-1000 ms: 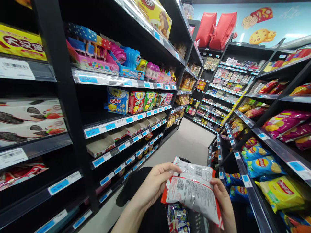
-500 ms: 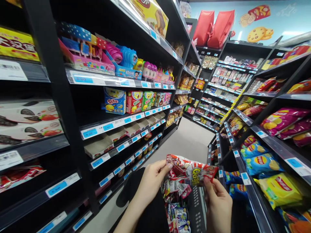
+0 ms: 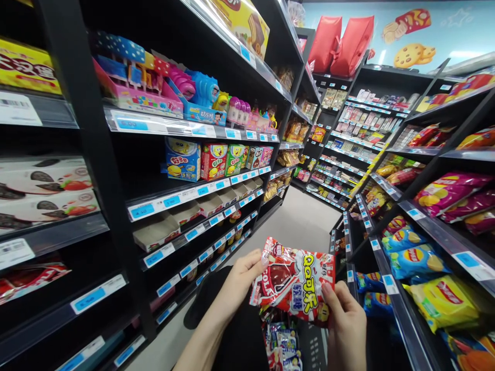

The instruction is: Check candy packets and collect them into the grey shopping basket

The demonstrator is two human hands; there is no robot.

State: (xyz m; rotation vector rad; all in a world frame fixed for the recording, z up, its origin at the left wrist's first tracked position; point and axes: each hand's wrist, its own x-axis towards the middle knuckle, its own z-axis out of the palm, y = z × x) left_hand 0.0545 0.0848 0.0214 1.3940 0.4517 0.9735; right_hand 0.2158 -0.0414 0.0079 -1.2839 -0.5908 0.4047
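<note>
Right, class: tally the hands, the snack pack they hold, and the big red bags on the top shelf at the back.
Hands: 2, the left hand and the right hand
Held pack: 1
Red bags: 2
Total: 5

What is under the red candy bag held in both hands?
Below the red candy bag, small wrapped snack packets lie in a dark basket; the bag hides the rest.
</note>
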